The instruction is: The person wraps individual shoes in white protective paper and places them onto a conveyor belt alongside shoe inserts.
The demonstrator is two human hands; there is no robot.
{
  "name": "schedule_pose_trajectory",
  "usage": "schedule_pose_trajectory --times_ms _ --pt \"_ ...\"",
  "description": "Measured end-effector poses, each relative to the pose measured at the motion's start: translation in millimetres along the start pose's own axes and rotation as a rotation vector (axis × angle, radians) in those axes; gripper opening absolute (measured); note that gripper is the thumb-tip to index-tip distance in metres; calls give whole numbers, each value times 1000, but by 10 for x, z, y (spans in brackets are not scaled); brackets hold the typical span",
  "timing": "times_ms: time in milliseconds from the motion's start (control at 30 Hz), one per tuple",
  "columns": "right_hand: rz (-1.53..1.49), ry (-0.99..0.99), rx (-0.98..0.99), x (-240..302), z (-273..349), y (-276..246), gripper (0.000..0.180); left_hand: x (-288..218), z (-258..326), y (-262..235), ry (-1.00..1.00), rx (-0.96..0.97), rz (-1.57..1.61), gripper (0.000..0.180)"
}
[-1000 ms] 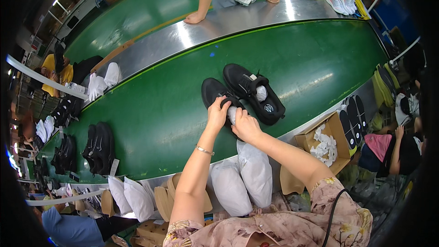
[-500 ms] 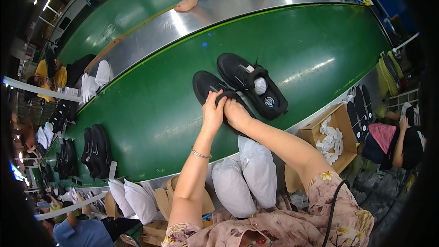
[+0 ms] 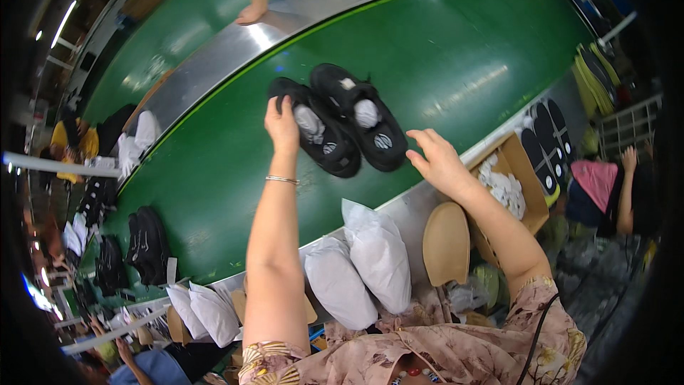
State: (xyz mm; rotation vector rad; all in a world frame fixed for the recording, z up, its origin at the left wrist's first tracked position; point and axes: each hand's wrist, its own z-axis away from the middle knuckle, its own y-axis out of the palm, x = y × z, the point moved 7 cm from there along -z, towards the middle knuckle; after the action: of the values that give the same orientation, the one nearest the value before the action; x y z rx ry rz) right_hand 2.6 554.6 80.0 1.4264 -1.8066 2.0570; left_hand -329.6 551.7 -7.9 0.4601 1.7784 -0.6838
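Two black lace-up shoes lie side by side on the green belt [image 3: 456, 64], toes pointing away. My left hand [image 3: 283, 128] grips the outer edge of the left shoe [image 3: 342, 151] near its front. White stuffing paper [image 3: 309, 125] now shows in that shoe's opening. The right shoe [image 3: 330, 85] has a wad of white paper [image 3: 367, 113] inside and a pale round mark on its insole. Just off this shoe's heel is my right hand [image 3: 438, 164], fingers apart and holding nothing.
Two white paper-wrapped bundles [image 3: 376, 253] lie at the near metal edge, beside a tan insole-shaped piece [image 3: 446, 244]. A carton of crumpled paper [image 3: 524, 164] and black soles [image 3: 545, 144] are at right. More black shoes [image 3: 147, 246] stand left. Across the belt, a person's hand [image 3: 251, 14] rests on metal.
Both hands have left the left shoe's opening. My left hand has moved to its outer side, while my right has drawn away rightward and opened. White paper has come into view in the left shoe.
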Motion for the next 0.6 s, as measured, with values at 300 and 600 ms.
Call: schedule_pose_trajectory --times_ms 300,600 --pt "-300 423 -413 -389 1508 -1047 21 -1199 646 -430 612 232 -584 36" --pt "-446 753 -495 -113 3504 -363 12 -180 887 598 366 1157 -1148 26"
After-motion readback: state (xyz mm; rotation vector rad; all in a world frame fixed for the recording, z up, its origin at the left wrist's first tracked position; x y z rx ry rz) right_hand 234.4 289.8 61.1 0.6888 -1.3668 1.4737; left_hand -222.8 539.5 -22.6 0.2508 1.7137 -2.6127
